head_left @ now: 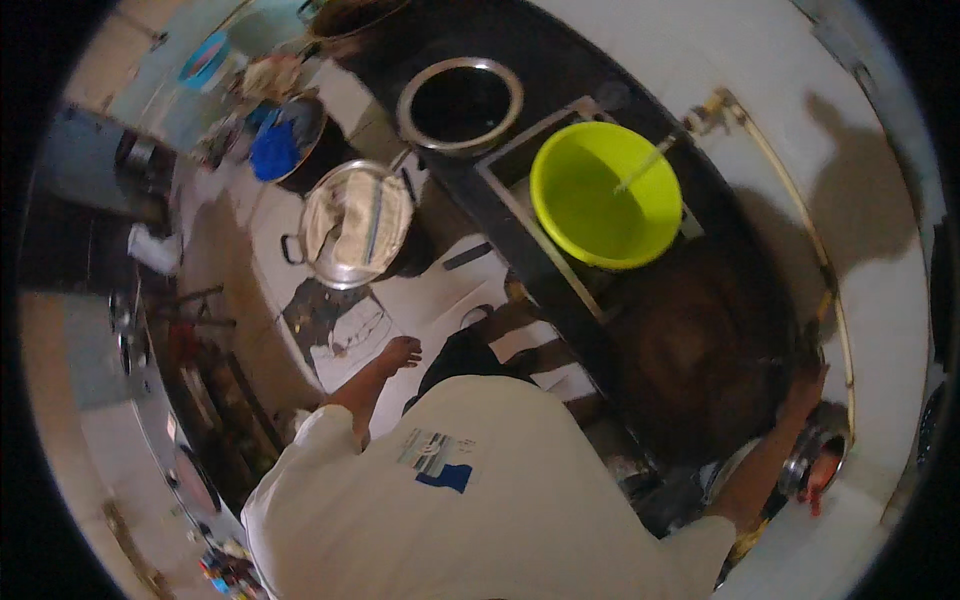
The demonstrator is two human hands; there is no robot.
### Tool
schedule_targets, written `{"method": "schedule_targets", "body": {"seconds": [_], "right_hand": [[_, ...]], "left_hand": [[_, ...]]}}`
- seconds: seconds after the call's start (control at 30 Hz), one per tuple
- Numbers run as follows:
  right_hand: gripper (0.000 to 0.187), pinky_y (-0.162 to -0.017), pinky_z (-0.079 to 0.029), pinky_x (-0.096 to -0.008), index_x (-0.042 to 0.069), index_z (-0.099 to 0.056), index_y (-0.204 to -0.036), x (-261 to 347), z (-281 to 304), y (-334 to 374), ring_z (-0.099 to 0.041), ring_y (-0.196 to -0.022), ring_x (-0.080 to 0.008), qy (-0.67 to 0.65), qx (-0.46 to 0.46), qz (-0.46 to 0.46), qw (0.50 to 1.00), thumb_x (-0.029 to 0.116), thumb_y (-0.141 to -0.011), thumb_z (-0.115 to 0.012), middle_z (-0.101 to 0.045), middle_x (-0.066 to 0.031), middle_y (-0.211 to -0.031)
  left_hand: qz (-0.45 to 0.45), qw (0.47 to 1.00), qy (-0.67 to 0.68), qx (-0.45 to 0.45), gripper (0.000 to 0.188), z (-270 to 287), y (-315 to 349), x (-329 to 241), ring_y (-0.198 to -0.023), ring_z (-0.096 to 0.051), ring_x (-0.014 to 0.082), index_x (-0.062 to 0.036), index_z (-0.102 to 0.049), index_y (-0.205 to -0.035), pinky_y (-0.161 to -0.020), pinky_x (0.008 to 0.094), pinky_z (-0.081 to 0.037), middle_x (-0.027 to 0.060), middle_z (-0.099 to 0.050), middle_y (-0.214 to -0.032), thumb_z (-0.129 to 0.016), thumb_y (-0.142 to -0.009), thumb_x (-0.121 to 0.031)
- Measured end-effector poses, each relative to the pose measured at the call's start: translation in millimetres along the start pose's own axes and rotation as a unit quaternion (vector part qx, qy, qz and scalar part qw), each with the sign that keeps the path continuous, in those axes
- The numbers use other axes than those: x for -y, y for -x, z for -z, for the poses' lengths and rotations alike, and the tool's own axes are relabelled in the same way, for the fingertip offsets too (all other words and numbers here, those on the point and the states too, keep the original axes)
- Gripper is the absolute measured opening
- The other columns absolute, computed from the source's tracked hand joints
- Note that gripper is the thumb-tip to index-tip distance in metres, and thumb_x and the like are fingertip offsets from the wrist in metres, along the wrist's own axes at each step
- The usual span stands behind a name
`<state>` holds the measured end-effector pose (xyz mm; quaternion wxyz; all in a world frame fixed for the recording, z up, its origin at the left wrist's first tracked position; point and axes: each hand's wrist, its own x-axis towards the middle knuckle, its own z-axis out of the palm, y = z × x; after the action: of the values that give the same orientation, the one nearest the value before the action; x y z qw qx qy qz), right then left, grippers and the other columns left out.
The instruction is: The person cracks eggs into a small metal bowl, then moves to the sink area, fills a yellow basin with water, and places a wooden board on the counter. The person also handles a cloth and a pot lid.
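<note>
My left hand (402, 352) hangs over the floor beside my body, fingers loosely bent and apart, with nothing in it. On the other side my right arm stretches to the wall at the far end of the dark counter. My right hand (812, 368) is there by the lower part of a thin pipe (822, 250); its fingers are too dark to make out. A bright yellow-green tub (560, 225) sits in the sink (548, 245) in front of me, under a tap (700, 120) on the wall. A pale streak runs from the tap into the tub.
A wide-rimmed metal pot (410, 115) stands on the counter (690, 360) beyond the sink. Left of the counter is a large two-handled pot (335, 275) with cloth (372, 215) on top. Metal vessels (800, 470) stand near my right forearm. A low stool (205, 305) is further left.
</note>
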<state>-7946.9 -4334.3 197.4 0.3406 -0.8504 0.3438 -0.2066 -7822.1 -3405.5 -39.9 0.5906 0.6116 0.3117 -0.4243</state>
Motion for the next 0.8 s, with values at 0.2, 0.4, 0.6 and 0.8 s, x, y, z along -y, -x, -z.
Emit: {"method": "schedule_targets", "body": {"seconds": [0.2,0.4,0.6,0.8], "right_hand": [[0.039,-0.108,-0.030,-0.0439,0.003,-0.046,-0.131,-13,9,-5,-0.046,-0.123,-0.0291,0.298,0.063,0.258,0.917,0.022,-0.097,-0.043,-0.047,-0.0158,-0.135],[0.037,-0.106,-0.029,-0.0461,0.007,-0.049,-0.129,77,2,26,-0.046,-0.121,-0.0270,0.749,0.147,0.174,0.622,0.019,-0.095,-0.042,-0.048,-0.0114,-0.133],[0.033,-0.093,-0.039,-0.0430,0.005,-0.056,-0.115,173,-14,100,-0.053,-0.106,-0.0254,0.716,0.088,0.125,0.681,0.026,-0.096,-0.039,-0.056,-0.0115,-0.117],[0.038,-0.081,-0.047,-0.0397,0.003,-0.063,-0.102,303,-87,208,-0.059,-0.092,-0.0238,0.575,0.097,0.170,0.794,0.031,-0.096,-0.037,-0.063,-0.0113,-0.104]], "left_hand": [[0.004,0.999,-0.005,-0.034,0.027,7,21,37,-0.081,-0.063,0.0182,-0.0061,-0.059,-0.107,-0.065,0.0321,-0.053,0.0055,-0.062,-0.093,-0.060,-0.084,-0.021],[0.001,0.999,0.034,-0.030,0.023,53,31,82,-0.068,-0.063,0.0188,-0.0053,-0.059,-0.107,-0.057,0.0331,-0.054,0.0069,-0.062,-0.086,-0.055,-0.086,-0.015],[-0.095,0.978,-0.158,-0.101,0.017,137,-30,64,-0.070,-0.065,0.0183,-0.0049,-0.062,-0.094,-0.055,0.0352,-0.054,0.0080,-0.063,-0.082,-0.053,-0.087,-0.018],[-0.192,0.896,-0.245,-0.318,0.027,231,-118,-62,-0.085,-0.065,0.0344,-0.0017,-0.065,-0.093,-0.073,0.0444,-0.051,0.0208,-0.066,-0.092,-0.056,-0.081,-0.024]]}}
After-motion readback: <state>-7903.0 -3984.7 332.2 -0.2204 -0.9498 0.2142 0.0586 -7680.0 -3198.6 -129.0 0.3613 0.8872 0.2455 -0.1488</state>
